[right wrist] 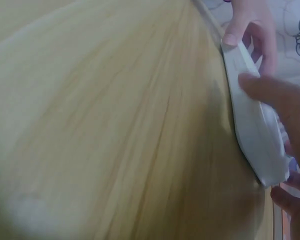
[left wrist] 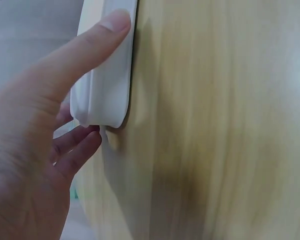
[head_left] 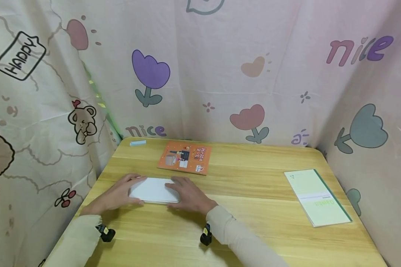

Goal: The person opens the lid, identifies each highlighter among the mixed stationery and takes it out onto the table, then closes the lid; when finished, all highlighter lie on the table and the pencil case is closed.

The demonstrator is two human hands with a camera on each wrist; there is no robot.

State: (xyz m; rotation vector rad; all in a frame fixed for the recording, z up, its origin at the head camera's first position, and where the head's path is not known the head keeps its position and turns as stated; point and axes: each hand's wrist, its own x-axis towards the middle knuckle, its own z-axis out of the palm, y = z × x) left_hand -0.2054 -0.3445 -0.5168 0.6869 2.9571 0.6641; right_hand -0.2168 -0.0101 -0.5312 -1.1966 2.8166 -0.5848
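Observation:
A flat white box (head_left: 153, 191) with rounded corners lies on the wooden table, left of its middle. My left hand (head_left: 120, 193) grips the box's left end, and my right hand (head_left: 192, 194) holds the right end. In the left wrist view, the thumb (left wrist: 97, 42) presses along the near side of the box (left wrist: 110, 92), while the other fingers reach around behind its end. The right wrist view shows the right thumb (right wrist: 265, 92) against the side of the box (right wrist: 250, 120), with fingertips at its far edge. What the box contains is hidden.
An orange booklet (head_left: 187, 157) lies just behind the box. At the table's back left corner is a small light-blue strip (head_left: 138, 142). A pale green notebook (head_left: 317, 198) lies at the right side. Printed curtains (head_left: 200, 74) surround the table (head_left: 254, 170) at the back and sides.

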